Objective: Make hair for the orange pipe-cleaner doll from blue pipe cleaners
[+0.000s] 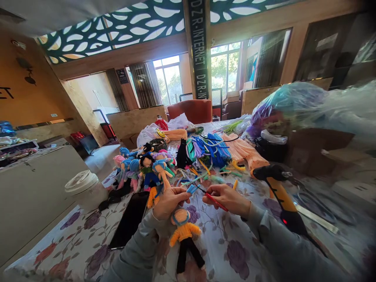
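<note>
A person's left hand (170, 201) pinched a short blue pipe cleaner (192, 189) between thumb and fingertips. The right hand (227, 197), close beside it, was closed around a thin red tool (216, 202), possibly small scissors, though it was too small to be sure. The pipe cleaner looked very light, fuzzy and easily bent, best held near one end, as here. Its long axis ran sideways, the free end pointing from the left fingertips toward the right hand. The tool's dark tip slanted back toward that end. A doll (185, 239) lay just below the left hand, a phone (131, 219) to that hand's left, and a glue gun (279, 190) beyond the right hand's far side.
</note>
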{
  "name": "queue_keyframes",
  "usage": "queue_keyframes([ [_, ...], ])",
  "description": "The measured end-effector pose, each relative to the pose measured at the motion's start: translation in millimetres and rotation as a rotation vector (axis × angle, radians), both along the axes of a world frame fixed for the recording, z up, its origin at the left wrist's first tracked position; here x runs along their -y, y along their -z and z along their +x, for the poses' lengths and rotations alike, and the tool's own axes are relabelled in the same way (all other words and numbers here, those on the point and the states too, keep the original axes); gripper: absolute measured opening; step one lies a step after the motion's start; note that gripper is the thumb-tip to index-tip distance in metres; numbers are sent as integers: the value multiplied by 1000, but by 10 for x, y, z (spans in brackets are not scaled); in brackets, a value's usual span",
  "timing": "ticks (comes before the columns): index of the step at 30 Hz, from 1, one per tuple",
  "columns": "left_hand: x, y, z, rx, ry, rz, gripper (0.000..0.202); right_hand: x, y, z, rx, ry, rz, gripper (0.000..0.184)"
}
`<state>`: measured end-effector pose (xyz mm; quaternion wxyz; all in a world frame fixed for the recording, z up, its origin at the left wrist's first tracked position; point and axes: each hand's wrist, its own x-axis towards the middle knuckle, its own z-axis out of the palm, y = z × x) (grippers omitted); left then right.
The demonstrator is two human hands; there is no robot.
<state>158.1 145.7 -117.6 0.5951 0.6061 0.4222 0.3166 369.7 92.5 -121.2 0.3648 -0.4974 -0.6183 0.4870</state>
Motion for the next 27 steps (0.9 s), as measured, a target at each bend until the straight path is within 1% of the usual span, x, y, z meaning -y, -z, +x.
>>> queue_keyframes([
  [9,-5,15,-3,3,2,2,26,-12,5,7,39,-1,31,44],
  [17,15,-6,-4,-20,-9,12,27,-59,87,15,76,-4,54,42],
  [21,19,-10,5,-35,-25,16,28,-82,126,9,121,-12,62,41],
  [27,26,-18,28,-38,-51,36,28,-128,151,-7,201,11,88,39],
])
